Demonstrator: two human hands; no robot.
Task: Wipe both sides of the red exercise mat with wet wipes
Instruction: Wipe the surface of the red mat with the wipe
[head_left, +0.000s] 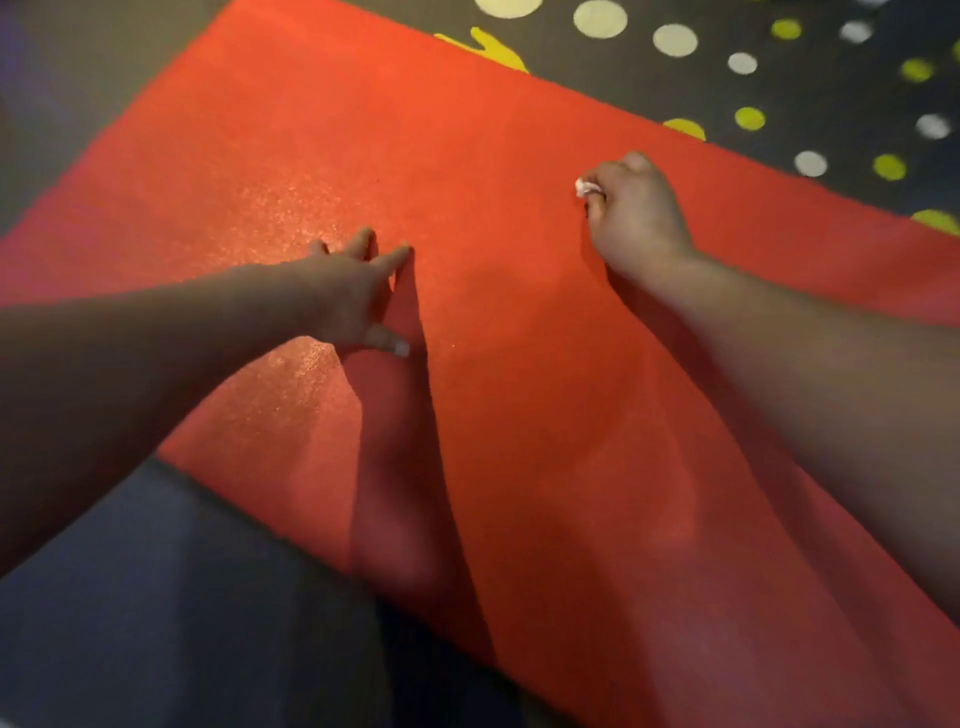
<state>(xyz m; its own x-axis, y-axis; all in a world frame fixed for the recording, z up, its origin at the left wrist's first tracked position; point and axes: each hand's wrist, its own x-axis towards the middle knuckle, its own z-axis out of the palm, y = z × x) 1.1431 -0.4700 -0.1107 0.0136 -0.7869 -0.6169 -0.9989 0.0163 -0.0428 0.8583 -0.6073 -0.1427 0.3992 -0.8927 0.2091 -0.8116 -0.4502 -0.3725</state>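
The red exercise mat (467, 156) lies flat and fills most of the view, running from lower right to upper left. My left hand (353, 291) rests on it near the middle, fingers spread and pressing down, holding nothing. My right hand (634, 218) is a fist on the mat further right, closed around a crumpled white wet wipe (586, 187) that pokes out at the knuckles. A damp sheen shows on the mat to the left of my left hand.
A dark floor covering with white and yellow-green dots (779, 78) lies beyond the mat's far edge. Grey floor (78, 78) borders the mat at upper left. My knee in dark cloth (182, 597) overlaps the mat's near edge at lower left.
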